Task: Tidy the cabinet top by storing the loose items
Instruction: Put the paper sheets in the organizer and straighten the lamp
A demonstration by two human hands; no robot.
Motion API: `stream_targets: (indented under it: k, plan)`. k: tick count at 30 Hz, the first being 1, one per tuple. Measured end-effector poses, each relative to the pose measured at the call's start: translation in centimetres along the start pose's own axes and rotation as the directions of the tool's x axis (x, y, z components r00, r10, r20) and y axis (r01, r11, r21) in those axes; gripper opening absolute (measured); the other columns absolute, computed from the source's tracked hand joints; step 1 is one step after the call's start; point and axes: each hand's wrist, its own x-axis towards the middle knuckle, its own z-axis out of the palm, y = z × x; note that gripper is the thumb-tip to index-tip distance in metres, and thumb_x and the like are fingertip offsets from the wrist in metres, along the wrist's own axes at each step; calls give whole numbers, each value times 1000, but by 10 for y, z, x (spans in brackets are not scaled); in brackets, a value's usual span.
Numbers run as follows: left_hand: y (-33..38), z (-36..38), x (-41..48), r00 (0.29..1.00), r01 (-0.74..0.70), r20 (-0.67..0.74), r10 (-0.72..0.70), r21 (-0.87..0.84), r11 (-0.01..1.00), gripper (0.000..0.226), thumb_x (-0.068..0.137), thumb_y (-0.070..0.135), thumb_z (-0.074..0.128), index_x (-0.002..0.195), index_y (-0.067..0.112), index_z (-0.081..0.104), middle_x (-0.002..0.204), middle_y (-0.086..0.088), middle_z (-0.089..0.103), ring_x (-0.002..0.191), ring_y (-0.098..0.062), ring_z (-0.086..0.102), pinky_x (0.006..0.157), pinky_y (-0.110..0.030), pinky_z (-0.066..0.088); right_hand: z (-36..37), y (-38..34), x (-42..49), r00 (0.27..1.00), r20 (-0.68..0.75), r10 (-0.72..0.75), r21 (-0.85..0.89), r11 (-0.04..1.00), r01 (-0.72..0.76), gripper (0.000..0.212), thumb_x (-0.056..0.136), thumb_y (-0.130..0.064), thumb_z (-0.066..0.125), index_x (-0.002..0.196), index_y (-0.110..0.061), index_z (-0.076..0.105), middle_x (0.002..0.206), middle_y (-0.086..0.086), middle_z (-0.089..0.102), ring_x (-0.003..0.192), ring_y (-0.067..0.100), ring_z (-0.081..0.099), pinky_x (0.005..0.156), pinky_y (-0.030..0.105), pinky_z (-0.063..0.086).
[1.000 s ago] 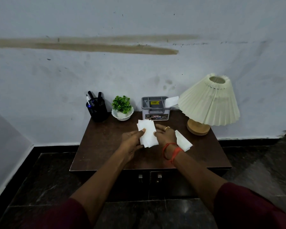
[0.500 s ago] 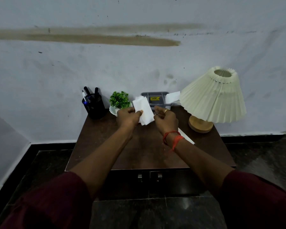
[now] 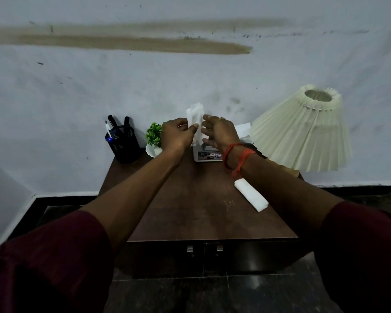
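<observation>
My left hand [image 3: 178, 134] pinches a folded white tissue [image 3: 195, 118] and holds it upright over the grey organizer box [image 3: 207, 155] at the back of the brown cabinet top [image 3: 196, 206]. My right hand [image 3: 219, 132] is beside the tissue with spread fingers touching its lower part. The box is mostly hidden behind my hands. Another folded white tissue [image 3: 251, 194] lies flat on the cabinet top near my right forearm. A further white tissue [image 3: 243, 129] sticks up at the box's right side.
A black pen holder [image 3: 123, 142] with pens stands at the back left. Next to it is a small green plant [image 3: 154, 137] in a white pot. A pleated cream lamp [image 3: 303, 129] fills the back right. Two cabinet door handles [image 3: 204, 248] face me.
Both hands have lifted the tissue from the middle of the cabinet top and carried it back over the grey box. The second tissue stays on the cabinet top.
</observation>
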Motion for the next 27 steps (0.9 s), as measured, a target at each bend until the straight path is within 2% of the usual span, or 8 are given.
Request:
stream_targets:
  k: [3,5,7,10,17,20,24,27]
  plan:
    - [1,7,9,997,40,67,-34,-92,995,20,71,29,77,83,13,76,86,-10,76,87,-27,73,82,-52,58,2,-5,10,1000,10,11,46,999,-12,27,94,-19,47,115,-7,60,104,5,61,98,17,59,68,28,48]
    - [6,9,14,993,91,89,-77,-158,983,30,69,46,75,76,17,76,87,-8,76,90,-28,73,86,-50,57,5,-7,17,1000,15,3,59,998,-4,25,95,-20,45,110,-8,61,105,6,63,97,17,60,66,27,48]
    - [12,8,17,984,164,111,-141,-242,956,42,76,54,66,84,14,75,95,-11,76,91,-27,73,82,-42,59,8,-7,24,1000,10,-13,47,999,12,27,95,-23,44,107,-9,62,103,6,64,91,16,60,61,24,46]
    - [13,7,26,970,230,159,-186,-334,914,50,93,49,51,105,4,68,106,-15,72,96,-27,71,78,-33,59,11,-6,33,1000,9,0,43,999,0,22,95,-26,43,100,-12,60,97,9,62,81,19,58,62,25,45]
    - [12,9,32,952,282,220,-214,-354,892,47,97,52,41,104,10,63,109,-14,70,96,-25,67,83,-36,56,16,2,46,998,27,58,57,997,-60,20,97,-29,42,105,-16,54,100,14,57,80,22,56,66,27,44]
    - [9,13,32,942,300,253,-220,-347,889,43,97,53,39,91,17,63,95,-7,71,85,-20,67,79,-33,55,14,4,52,997,17,78,21,997,-79,27,99,-32,38,113,-15,54,103,19,60,87,26,61,70,30,50]
    - [7,18,31,935,318,267,-233,-344,883,43,97,53,38,86,18,61,86,-3,68,79,-16,66,73,-29,54,10,8,54,994,39,106,33,994,-107,42,100,-38,36,130,-12,50,98,9,61,71,18,59,55,26,48]
    - [4,19,31,932,327,267,-244,-335,884,45,97,54,36,89,17,61,88,-4,68,81,-18,65,71,-29,54,9,8,54,991,43,125,16,992,-126,45,99,-41,37,128,-10,52,109,14,62,80,22,62,56,27,48]
